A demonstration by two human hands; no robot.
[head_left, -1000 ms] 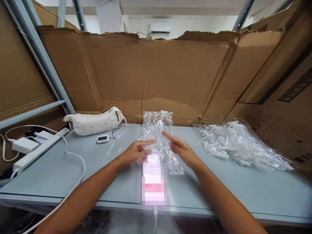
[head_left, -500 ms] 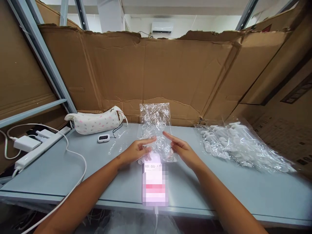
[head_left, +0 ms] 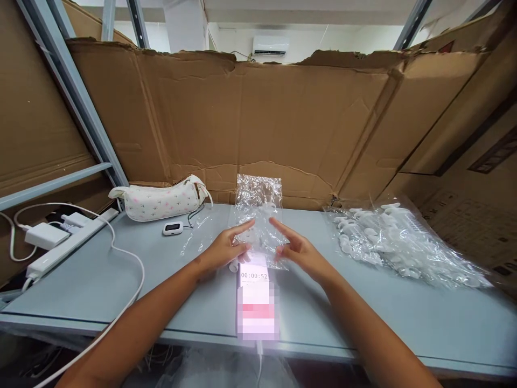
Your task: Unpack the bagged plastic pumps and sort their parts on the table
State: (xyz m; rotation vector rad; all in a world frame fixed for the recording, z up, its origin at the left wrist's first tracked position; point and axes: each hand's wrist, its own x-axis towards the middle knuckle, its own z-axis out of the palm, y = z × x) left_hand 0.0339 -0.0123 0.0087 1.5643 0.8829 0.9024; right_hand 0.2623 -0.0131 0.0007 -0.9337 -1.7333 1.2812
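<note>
Clear bag [head_left: 260, 207], between left hand [head_left: 222, 251] and right hand [head_left: 305, 254]

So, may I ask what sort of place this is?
Probably a makeshift workstation on storage shelving: a grey metal upright at the left, torn-edged cardboard walling in the back, and a clear plastic bag of white pieces on the grey shelf.

Bright daylight tones off the back wall [head_left: 347, 37]; the phone [head_left: 253, 293] glares near-white, its lower half pixelated! Glints crackle over the clear bag [head_left: 259, 207], dimness pools below the counter [head_left: 89, 275], the right edge stretches, softly blurred.
</note>
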